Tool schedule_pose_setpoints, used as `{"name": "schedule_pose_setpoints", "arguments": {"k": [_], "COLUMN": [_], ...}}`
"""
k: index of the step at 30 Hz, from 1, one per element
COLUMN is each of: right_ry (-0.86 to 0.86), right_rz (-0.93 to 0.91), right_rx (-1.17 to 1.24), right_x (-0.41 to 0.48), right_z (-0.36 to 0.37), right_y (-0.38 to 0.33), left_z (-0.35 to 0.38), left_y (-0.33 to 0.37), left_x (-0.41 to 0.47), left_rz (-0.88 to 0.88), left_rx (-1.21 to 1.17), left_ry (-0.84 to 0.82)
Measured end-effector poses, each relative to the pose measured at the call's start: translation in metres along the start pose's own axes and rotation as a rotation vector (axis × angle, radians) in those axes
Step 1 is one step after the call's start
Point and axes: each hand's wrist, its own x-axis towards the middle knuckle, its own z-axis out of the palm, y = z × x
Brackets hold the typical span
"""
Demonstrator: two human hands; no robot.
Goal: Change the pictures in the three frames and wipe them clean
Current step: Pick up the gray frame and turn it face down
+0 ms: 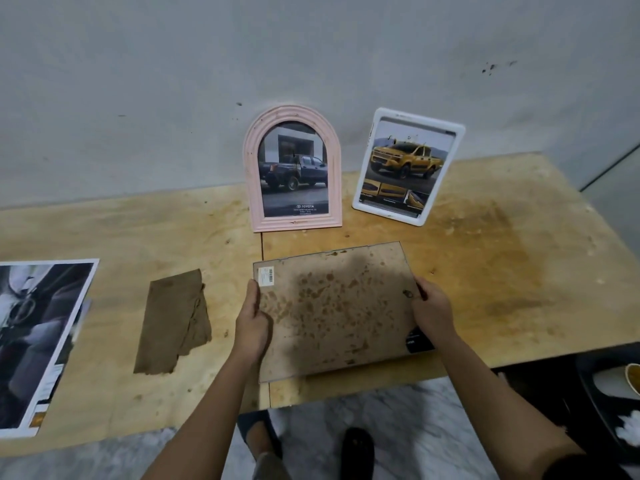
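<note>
I see a pale pink ribbed arched frame (251,188) with a dark blue truck photo (294,171), a white rectangular frame (415,118) with a yellow truck photo (405,161), a brown fibreboard panel (332,313) speckled with rusty spots, a dull brown cloth (173,317), a yellowish plywood table (502,254) with darker stains

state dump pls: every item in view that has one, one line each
Black rectangular frame with brown backing: back side up, stain-spotted, held at both side edges.
Left hand: grips the frame's left edge.
Right hand: grips the frame's right edge.
Pink arched frame: upright against wall, dark truck picture inside.
White rectangular frame: leaning back, yellow truck picture inside.
Brown cloth: folded, flat on table.
Large printed picture: loose, flat on table.
</note>
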Motion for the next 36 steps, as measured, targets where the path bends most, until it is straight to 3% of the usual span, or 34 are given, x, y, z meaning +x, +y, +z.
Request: {"name": "schedule_pose_setpoints", "arguments": {"k": [3, 7, 11, 14, 21, 25, 29, 36], "right_ry": [0.078, 0.157, 0.165, 0.140, -0.017, 0.027, 0.097, 0.065], "right_rz": [0.059, 0.120, 0.185, 0.281, 0.511, 0.671, 0.741, 0.687], "right_rx": [-0.069, -0.206, -0.274, -0.093, -0.043, 0.150, 0.357, 0.389], "right_x": [-0.002, -0.018, -0.039, -0.047, -0.037, -0.023, -0.019, -0.021], "right_z": [0.011, 0.018, 0.017, 0.018, 0.025, 0.023, 0.014, 0.015], "right_y": [-0.004, -0.005, -0.005, -0.008, -0.021, -0.019, -0.018, -0.016], "left_z": [0.003, 0.006, 0.004, 0.007, 0.005, 0.000, -0.005, -0.011], "left_y": [-0.006, -0.011, -0.018, -0.019, -0.023, -0.025, -0.026, -0.027], "left_x": [-0.001, -0.013, -0.028, -0.037, -0.039, -0.036, -0.032, -0.029], "left_rz": [0.063, 0.165, 0.083, 0.096, 0.119, 0.146, 0.153, 0.159], "left_rx": [0.066, 0.296, 0.282, 0.285, 0.298, 0.302, 0.315, 0.326], "left_ry": [0.036, 0.249, 0.377, 0.339, 0.311, 0.280, 0.241, 0.187]}}
